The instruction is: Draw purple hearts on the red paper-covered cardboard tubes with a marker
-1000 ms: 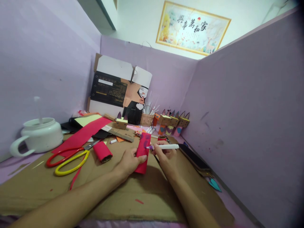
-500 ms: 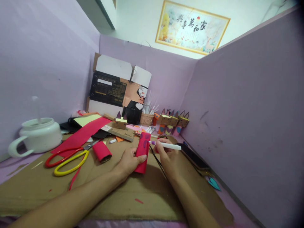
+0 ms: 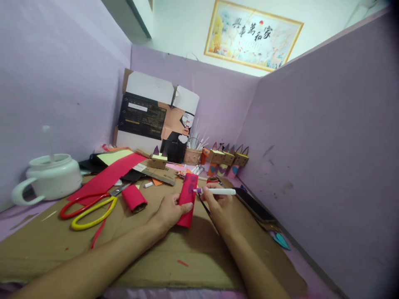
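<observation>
My left hand (image 3: 172,211) is closed round the lower part of a red paper-covered tube (image 3: 188,207), thumb across its front. Purple marks show on the tube's upper half. In my right hand (image 3: 217,204) is a white marker (image 3: 222,191), held nearly level, its purple tip at the tube's right edge by the marks. A shorter red tube (image 3: 134,198) lies left of my left hand, beside scissors (image 3: 93,211) with one red and one yellow handle.
Brown cardboard (image 3: 149,261) covers the table. A white mug (image 3: 54,176) stands at left, a dark phone (image 3: 254,205) lies at right. Behind are a box figure with ears (image 3: 158,161), a marker basket (image 3: 192,157) and several eared figures (image 3: 216,157). Purple walls enclose three sides.
The marker in my right hand has shifted slightly left and down along the tube's purple marks. My left hand and the tube have stayed in place.
</observation>
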Motion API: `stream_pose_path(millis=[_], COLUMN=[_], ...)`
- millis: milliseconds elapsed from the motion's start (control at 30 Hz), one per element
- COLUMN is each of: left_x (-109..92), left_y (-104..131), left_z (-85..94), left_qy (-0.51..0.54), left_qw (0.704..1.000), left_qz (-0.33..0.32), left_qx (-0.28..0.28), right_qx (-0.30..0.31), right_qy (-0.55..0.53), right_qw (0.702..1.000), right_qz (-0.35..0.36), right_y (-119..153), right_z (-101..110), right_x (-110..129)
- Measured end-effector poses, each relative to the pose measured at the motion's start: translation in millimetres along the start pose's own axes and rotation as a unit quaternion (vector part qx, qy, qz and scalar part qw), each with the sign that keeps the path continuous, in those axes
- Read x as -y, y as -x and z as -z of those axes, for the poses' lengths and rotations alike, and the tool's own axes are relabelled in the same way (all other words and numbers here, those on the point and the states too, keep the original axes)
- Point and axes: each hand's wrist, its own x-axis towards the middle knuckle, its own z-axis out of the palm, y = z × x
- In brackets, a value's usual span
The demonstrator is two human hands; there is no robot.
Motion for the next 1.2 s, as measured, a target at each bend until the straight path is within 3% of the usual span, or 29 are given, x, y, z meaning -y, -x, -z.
stream_pose_path(millis=[300,467,600,1200], left_x=[-0.9,-1.0,-1.1,0.1], left_y=[0.5,0.8,0.2,0.7], left_z=[-0.2,0.1,-0.3,0.3], left_qy=[0.002,0.011,0.012,0.015], left_qw=[1.000,1.000,1.000,1.000], left_qz=[0.010,0.015,0.017,0.006], left_qx=[-0.007,0.000,-0.005,-0.011], right_qx=[0.009,-0.029,-0.022,-0.015], right_qy=[0.010,-0.043,-0.066,-0.011], right_qw=[1.000,0.999,0.998,1.000], right_qz=[-0.005,-0.001,0.008,0.000], right_y=[0.4,-1.8,-2.7,-0.6], right_z=[0.9,1.1,-0.9,-0.3], right_x=[1.5,1.6,-0.5,-0.3])
